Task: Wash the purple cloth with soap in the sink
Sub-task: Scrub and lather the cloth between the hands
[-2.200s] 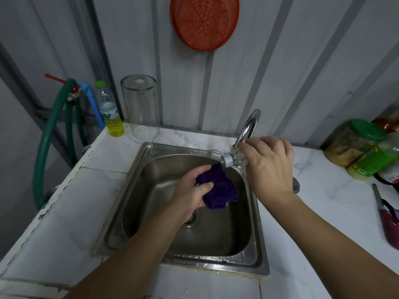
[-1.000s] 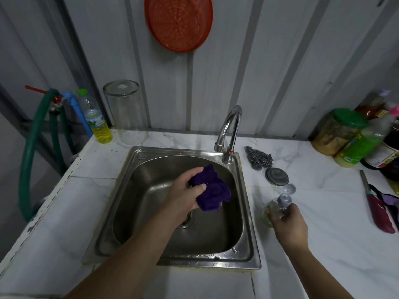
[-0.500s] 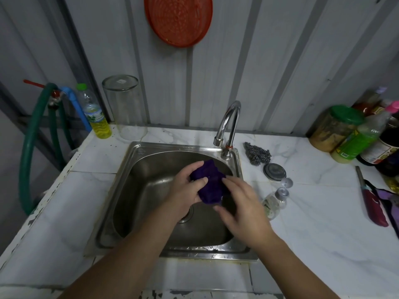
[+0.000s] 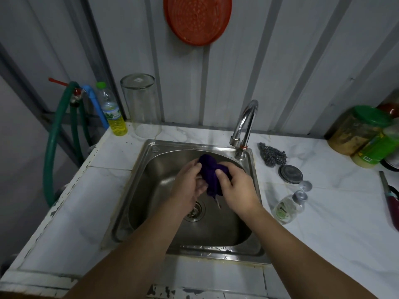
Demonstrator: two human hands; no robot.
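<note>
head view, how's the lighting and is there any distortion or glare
Head view: dim, flat light, the corners darker; wide-angle bending bows the wall ribs and the counter edges; soft glare on the faucet and sink rim; the purple cloth is almost too dark to show folds between the left hand and right hand.

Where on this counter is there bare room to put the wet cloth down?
Bare marble lies left of the steel sink, in front of the yellow-liquid bottle, and right front, beyond the clear soap bottle. It is crowded around the steel-wool scourer.
</note>
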